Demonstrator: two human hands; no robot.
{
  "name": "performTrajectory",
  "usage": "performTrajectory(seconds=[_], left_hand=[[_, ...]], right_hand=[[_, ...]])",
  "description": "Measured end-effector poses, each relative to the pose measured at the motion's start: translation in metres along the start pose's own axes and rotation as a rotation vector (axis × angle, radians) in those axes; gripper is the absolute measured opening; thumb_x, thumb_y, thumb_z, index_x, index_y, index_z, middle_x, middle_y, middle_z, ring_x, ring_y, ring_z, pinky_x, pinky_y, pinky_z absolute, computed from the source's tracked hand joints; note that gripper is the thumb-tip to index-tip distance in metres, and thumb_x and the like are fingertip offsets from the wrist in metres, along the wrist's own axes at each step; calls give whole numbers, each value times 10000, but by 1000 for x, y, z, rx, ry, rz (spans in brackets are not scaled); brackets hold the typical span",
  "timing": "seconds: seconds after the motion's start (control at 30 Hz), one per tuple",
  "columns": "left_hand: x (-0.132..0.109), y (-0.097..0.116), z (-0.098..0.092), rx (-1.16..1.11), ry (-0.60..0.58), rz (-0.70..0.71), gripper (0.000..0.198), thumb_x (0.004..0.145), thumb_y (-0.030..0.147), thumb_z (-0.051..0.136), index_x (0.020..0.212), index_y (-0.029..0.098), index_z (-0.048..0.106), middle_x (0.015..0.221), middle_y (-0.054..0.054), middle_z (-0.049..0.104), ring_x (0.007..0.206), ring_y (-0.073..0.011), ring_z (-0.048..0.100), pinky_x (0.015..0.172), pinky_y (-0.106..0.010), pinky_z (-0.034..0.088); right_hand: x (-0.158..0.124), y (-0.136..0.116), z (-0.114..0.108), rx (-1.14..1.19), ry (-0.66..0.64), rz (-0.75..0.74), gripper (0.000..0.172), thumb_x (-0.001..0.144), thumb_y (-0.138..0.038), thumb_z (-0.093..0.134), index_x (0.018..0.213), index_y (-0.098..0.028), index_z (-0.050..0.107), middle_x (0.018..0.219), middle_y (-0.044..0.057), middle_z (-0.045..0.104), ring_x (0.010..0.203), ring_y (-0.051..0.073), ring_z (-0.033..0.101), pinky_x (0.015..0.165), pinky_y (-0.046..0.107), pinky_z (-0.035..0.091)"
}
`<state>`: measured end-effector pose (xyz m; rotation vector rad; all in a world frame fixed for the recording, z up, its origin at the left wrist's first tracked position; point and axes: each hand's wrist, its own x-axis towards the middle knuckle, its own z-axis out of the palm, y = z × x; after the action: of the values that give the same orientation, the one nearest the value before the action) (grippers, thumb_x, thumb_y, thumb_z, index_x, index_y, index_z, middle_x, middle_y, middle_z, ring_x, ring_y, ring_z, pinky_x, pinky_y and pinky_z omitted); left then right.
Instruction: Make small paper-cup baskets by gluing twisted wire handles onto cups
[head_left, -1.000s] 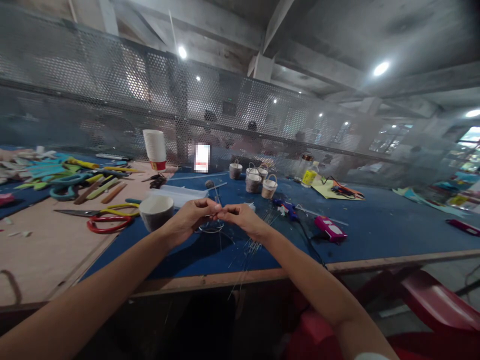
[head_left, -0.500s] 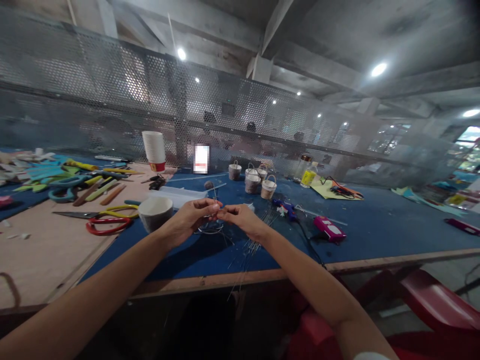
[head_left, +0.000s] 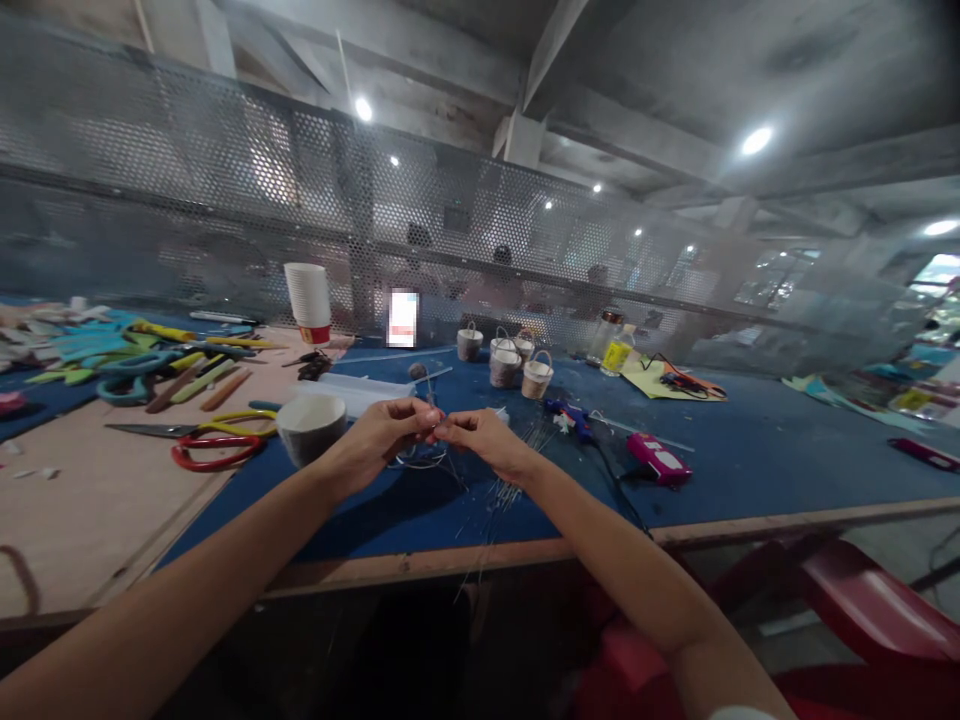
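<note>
My left hand (head_left: 382, 435) and my right hand (head_left: 484, 440) meet fingertip to fingertip above the blue table mat (head_left: 750, 450). Both pinch a thin metal wire (head_left: 427, 458) that loops down between them. A scatter of thin wire pieces (head_left: 499, 490) lies on the mat under my right wrist. A grey paper cup (head_left: 311, 425) stands just left of my left hand.
Red-handled scissors (head_left: 202, 450) and coloured strips lie on the brown board at left. A stack of white cups (head_left: 309, 300), small woven baskets (head_left: 517, 365), a glue gun (head_left: 570, 415), a pink tool (head_left: 660, 458) and a jar (head_left: 611, 340) sit further back. A perforated metal screen (head_left: 225, 200) closes off the far side.
Both hands stay together on the wire; the fingers shift slightly. Nothing else has moved.
</note>
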<state>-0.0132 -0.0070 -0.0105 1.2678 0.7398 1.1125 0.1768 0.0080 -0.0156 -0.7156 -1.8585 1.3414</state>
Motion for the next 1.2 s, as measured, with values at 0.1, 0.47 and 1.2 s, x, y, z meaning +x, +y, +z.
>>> performTrajectory(seconds=[0.1,0.47,1.2], left_hand=[[0,0,1,41,56,26,217,734,292,804,642,155,662,658,5,625,620,-86,526,596,-199,396],[1,0,-1,21,36,12,203,733,291,809,660,160,672,672,6,632,649,-89,543,630,-203,414],[0,3,0,15,-5,-18,187,710,284,820,669,157,688,658,-1,647,620,-93,550,605,-213,408]], right_hand=[[0,-1,1,-64,25,-34,360,795,-510,689,834,-157,749,649,-30,550,622,99,366,602,248,268],[1,1,0,-82,61,-20,417,785,-564,667,841,-158,741,699,-16,562,642,104,380,610,246,283],[-2,-6,4,-131,24,-17,423,798,-552,654,825,-138,735,610,-43,466,613,99,361,588,248,257]])
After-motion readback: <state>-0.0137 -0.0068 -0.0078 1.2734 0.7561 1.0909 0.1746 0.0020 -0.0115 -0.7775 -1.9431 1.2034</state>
